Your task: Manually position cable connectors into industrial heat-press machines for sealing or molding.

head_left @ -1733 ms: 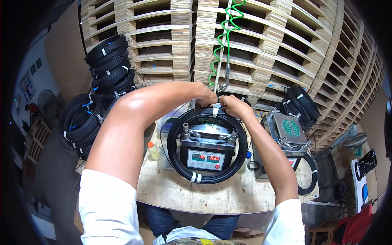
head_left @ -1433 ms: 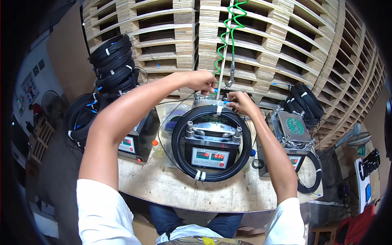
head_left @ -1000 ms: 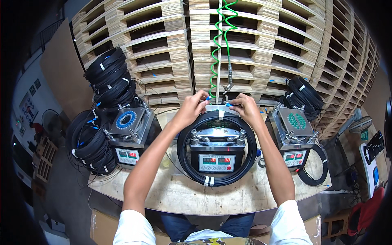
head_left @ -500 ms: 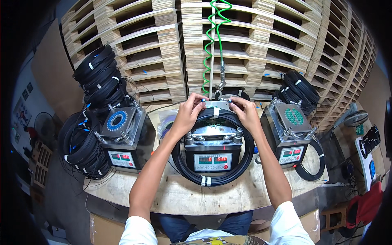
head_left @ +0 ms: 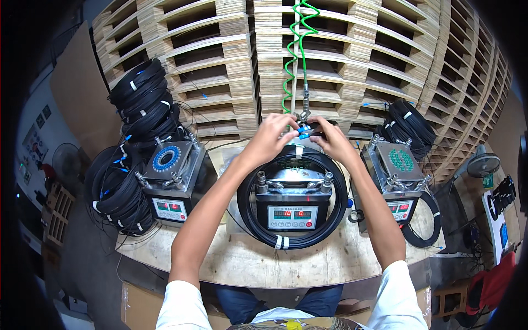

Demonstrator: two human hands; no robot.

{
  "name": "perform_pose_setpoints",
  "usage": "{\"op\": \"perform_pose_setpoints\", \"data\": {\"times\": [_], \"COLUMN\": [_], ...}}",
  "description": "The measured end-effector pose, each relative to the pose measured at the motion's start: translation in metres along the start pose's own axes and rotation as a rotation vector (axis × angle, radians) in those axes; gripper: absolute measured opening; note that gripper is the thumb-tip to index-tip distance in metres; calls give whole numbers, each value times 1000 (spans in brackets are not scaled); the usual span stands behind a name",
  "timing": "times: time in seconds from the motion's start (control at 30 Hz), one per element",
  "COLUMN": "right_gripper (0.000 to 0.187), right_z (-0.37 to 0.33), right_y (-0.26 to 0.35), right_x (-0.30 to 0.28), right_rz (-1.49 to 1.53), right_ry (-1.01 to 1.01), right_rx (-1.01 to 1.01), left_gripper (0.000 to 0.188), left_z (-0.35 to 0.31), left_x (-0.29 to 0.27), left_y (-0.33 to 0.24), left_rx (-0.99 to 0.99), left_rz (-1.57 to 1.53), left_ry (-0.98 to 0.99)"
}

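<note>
Both hands, left hand (head_left: 273, 135) and right hand (head_left: 329, 138), pinch the small blue connector (head_left: 303, 131) above the middle machine (head_left: 292, 199), near the workbench (head_left: 242, 259) far edge. Keeping the black cable coil (head_left: 292, 241) seated should prevent snagging.

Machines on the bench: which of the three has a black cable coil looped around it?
The middle machine, under both hands. A black cable coil encircles its body. The left machine and right machine have coils only beside them.
</note>
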State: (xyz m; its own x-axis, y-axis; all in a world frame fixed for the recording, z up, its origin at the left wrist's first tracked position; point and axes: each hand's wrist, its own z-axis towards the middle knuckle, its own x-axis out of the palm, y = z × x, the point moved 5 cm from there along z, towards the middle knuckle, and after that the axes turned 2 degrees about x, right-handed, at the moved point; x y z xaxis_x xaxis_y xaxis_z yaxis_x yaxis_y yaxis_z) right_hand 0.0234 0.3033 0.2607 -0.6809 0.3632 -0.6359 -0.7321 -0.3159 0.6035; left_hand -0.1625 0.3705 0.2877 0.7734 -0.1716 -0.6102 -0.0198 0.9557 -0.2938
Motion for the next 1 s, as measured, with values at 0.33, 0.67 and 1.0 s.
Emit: {"op": "perform_pose_setpoints", "data": {"times": [0.33,0.67,1.0], "right_gripper": [28,10,48], "right_z": [-3,-10,-38], "right_y": [16,-4,15], "right_x": [18,5,7], "right_rz": [231,344,-41], "right_ry": [-38,-90,-22], "right_rx": [-44,51,-23], "left_gripper": [19,33,23], "left_z": [-2,-17,-39], "left_x": [23,1,5], "left_y": [23,18,-5], "left_rx": [-221,-290,-25], "left_rz": [-379,-315,92], "left_ry": [240,190,70]}}
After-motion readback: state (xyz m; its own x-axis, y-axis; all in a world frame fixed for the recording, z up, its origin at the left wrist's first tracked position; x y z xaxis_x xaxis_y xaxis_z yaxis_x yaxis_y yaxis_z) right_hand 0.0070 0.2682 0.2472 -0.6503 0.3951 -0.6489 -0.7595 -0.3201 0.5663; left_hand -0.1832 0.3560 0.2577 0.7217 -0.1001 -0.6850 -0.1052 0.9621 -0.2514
